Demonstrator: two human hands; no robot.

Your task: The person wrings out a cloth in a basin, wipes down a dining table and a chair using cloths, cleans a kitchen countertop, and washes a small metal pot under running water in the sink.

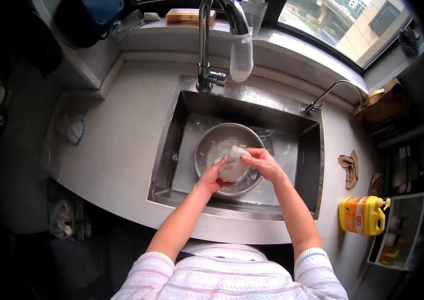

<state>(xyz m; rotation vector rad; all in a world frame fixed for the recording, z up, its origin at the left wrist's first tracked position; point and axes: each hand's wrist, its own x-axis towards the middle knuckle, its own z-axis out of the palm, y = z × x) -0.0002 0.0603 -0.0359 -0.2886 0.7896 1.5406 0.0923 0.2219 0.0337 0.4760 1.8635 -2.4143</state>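
Over a round metal basin point(203, 150), both hands hold a soft white item that looks like a wet cloth point(233, 167). My left hand point(213, 178) cups it from the lower left, with the thumb on top. My right hand point(264, 163) pinches its upper right edge between thumb and fingers. Water and what look like light suds show inside the basin, which stands in a stainless steel sink point(292, 192). The cloth and hands cover part of the basin, and the cloth's exact kind cannot be made out.
A tall chrome faucet point(204, 50) with a pale sleeve on its spout rises behind the sink, and a thin second faucet point(334, 90) stands right of it. A yellow jug point(362, 215) and a brown cloth point(350, 169) are on the right. A whitish cloth point(73, 127) lies left.
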